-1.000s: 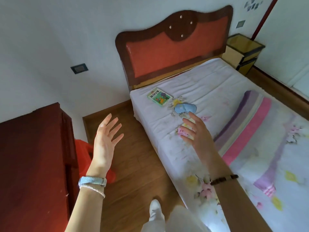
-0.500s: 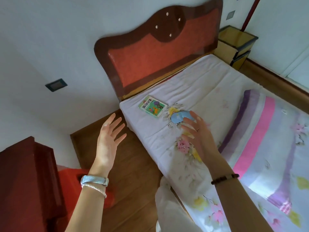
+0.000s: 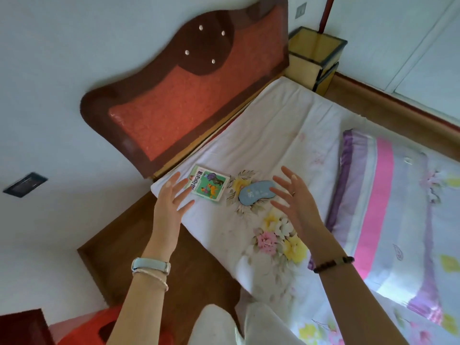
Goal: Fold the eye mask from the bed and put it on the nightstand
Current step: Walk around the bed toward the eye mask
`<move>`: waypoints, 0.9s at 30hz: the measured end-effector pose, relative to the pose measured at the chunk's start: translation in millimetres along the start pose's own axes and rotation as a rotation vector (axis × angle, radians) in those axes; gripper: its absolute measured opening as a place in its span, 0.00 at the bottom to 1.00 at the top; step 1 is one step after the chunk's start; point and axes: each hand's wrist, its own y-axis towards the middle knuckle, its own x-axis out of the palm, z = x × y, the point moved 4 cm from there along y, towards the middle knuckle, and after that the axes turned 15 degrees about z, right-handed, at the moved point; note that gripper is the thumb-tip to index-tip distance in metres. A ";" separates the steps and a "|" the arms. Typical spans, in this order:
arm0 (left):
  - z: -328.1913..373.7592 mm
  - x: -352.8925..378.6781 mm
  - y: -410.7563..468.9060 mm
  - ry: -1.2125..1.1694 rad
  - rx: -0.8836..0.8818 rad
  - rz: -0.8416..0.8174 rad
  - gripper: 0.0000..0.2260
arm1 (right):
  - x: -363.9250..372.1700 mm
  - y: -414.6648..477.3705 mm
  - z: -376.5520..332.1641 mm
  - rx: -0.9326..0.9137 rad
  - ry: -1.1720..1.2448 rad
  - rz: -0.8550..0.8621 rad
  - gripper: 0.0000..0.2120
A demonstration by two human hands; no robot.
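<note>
Eye mask: the blue eye mask [image 3: 257,191] lies flat and unfolded on the bed [image 3: 273,135], over a printed flower motif near the head end; pale lettering shows on its face.
Right hand: the right hand [image 3: 295,201] hangs just beside the mask at its 3 o'clock side, fingers spread wide and empty; whether the fingertips brush the mask's end cannot be told.
Left hand: the left hand [image 3: 169,202] is raised at the mask's 9 o'clock, well apart from it, over the bed's corner, fingers fanned apart and holding nothing.
Wrists: a pale blue band [image 3: 150,265] with a thin white bracelet sits on the left wrist; a dark bead bracelet [image 3: 333,263] circles the right.
Book: a small green picture book [image 3: 209,186] lies flat at the mask's 9 o'clock, near it but not touching, between the mask and the left hand.
Nightstand: the yellow nightstand [image 3: 315,57] with dark edging stands at 1 o'clock from the mask, beside the far end of the headboard [image 3: 161,113].
Quilt: a folded striped quilt [image 3: 380,195] in purple, pink and white covers the bed at the mask's 3 o'clock, beyond the right hand.
</note>
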 end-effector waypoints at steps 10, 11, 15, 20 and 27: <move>4.3 47.0 75.1 0.074 -0.069 -0.118 0.19 | 7.8 37.3 5.7 0.030 0.047 0.150 0.13; 6.0 52.3 83.2 0.083 -0.069 -0.145 0.19 | 9.2 39.9 6.7 0.033 0.054 0.174 0.13; 11.9 73.8 118.8 0.132 -0.093 -0.249 0.16 | 17.2 49.6 10.9 0.052 0.111 0.287 0.13; 11.8 92.3 167.3 0.190 -0.148 -0.403 0.18 | 33.7 55.0 21.9 0.050 0.162 0.465 0.15; -24.7 112.6 226.3 0.366 -0.258 -0.546 0.16 | 57.6 67.2 59.8 0.112 0.273 0.685 0.13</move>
